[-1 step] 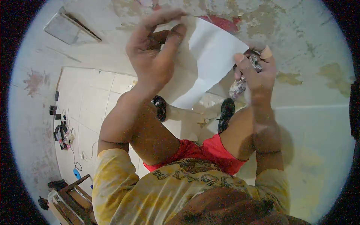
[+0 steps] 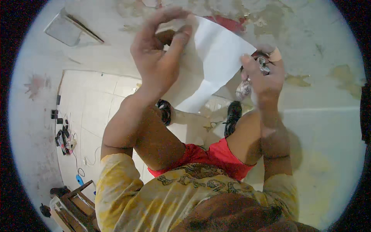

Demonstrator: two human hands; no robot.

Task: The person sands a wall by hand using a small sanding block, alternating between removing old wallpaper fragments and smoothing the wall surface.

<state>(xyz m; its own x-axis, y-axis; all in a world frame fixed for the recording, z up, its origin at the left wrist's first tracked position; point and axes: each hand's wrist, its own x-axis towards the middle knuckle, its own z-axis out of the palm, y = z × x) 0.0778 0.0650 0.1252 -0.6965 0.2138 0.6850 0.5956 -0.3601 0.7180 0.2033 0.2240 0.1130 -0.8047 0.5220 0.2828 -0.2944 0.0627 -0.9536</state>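
A sheet of white paper (image 2: 218,50) hangs in front of the wall, spread between my two hands and slightly curved, its lower end narrowing down toward the left. My left hand (image 2: 156,52) pinches its upper left corner between thumb and fingers. At the upper right corner, my right hand (image 2: 266,71) grips the sheet, thumb on the near side. A tan strip (image 2: 274,55) wraps one right finger. Also in the right hand is a small crumpled, whitish patterned bundle (image 2: 243,89), hanging below the fingers; its kind is unclear.
Ahead stands a wall (image 2: 309,50) with peeling paint and a red patch (image 2: 228,24). A switch-like white panel (image 2: 63,31) is at upper left. Cables and small dark items (image 2: 63,137) lie on the tiled floor at left, near a wooden chair (image 2: 75,201). My shoes (image 2: 233,116) are below the paper.
The paper has shifted very slightly between my hands, and the shading on its left part differs. Both hands keep their hold.
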